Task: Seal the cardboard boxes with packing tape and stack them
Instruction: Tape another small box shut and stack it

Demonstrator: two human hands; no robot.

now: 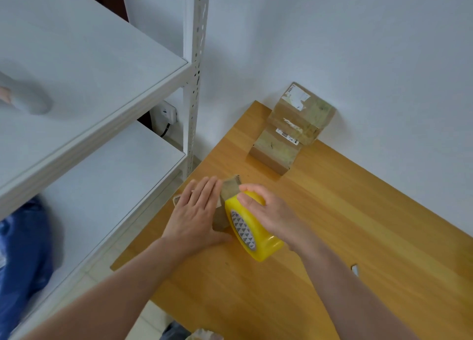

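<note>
A small cardboard box (228, 189) lies near the left edge of the wooden table (358, 224), mostly hidden under my hands. My left hand (195, 211) lies flat on top of it with straight fingers. My right hand (268, 215) grips a yellow roll of packing tape (252, 233), held on edge against the box's right side. At the table's far corner stand taped cardboard boxes (291, 132), stacked in steps against the wall.
A white metal shelf unit (102, 88) with two boards stands left of the table, its post (195, 83) near the table corner. A wall socket (167, 113) sits behind it. A small white scrap (355, 270) lies on the table at right.
</note>
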